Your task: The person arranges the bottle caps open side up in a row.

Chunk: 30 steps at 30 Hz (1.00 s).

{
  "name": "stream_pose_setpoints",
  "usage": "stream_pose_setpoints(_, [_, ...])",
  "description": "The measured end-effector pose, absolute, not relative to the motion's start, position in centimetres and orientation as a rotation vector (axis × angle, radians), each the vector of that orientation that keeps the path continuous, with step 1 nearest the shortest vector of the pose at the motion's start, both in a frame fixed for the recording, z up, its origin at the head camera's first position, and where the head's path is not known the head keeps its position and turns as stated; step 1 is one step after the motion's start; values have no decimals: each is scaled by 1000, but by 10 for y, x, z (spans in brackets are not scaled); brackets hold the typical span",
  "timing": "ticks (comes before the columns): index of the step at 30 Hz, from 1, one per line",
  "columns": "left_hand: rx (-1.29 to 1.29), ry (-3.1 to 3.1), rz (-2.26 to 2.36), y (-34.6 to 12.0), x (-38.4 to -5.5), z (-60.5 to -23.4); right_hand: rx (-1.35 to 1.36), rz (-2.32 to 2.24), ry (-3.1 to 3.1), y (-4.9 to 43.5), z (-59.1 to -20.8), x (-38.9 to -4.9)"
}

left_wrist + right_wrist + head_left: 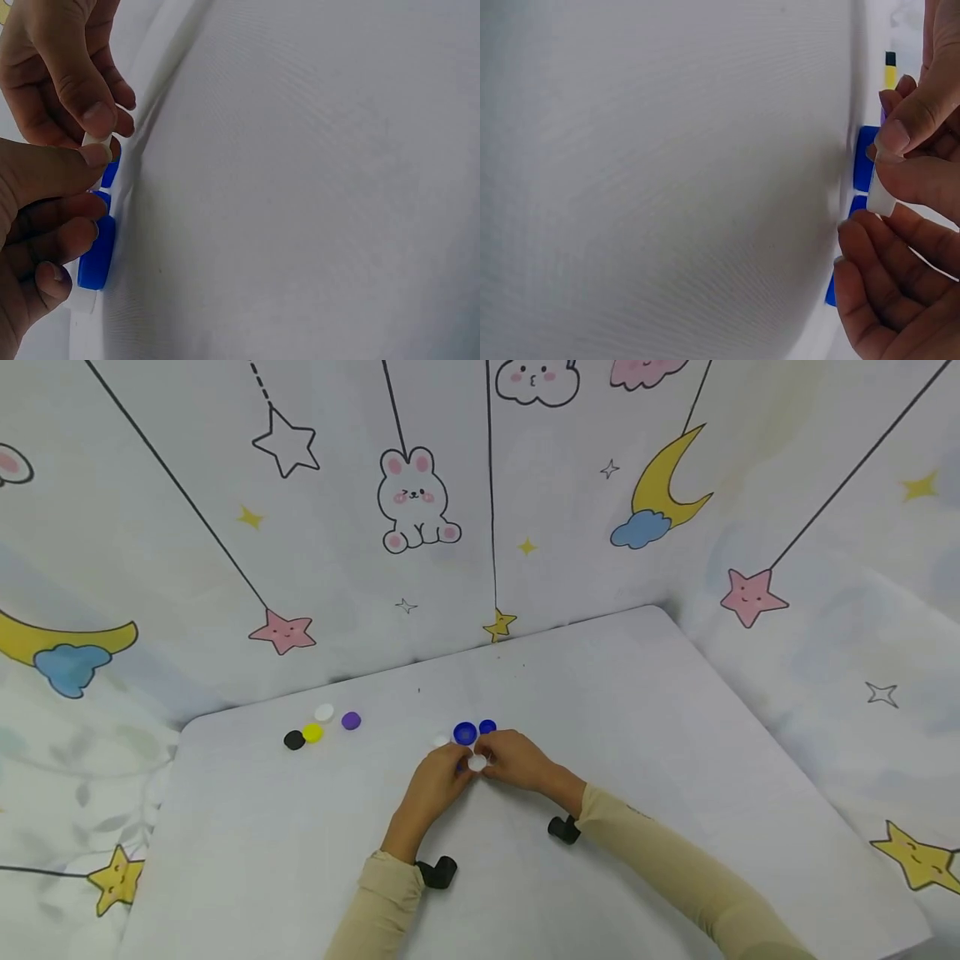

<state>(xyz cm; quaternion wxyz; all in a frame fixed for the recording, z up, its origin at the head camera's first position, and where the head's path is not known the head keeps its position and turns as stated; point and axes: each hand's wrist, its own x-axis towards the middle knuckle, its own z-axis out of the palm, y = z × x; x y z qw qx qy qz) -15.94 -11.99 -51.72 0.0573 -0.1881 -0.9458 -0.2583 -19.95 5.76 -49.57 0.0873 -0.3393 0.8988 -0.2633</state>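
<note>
Near the centre of the frame, your left hand (438, 779) and your right hand (516, 758) hold one white cap (477, 763), the fingers of each pinching its edge, I suppose to keep it steady. The large blue cap (465, 732) lies just above it, perhaps for easy reach. The black cap (294, 740) and yellow cap (312, 732) lie further left on the bench (285, 843), seemingly out of your way.
</note>
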Motion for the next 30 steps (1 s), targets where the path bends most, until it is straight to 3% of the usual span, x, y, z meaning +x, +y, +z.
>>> stream_pose_setpoints(30, [-477, -2865, -483, -115, -167, -529, -964, -579, 2847, 46, -504, -203])
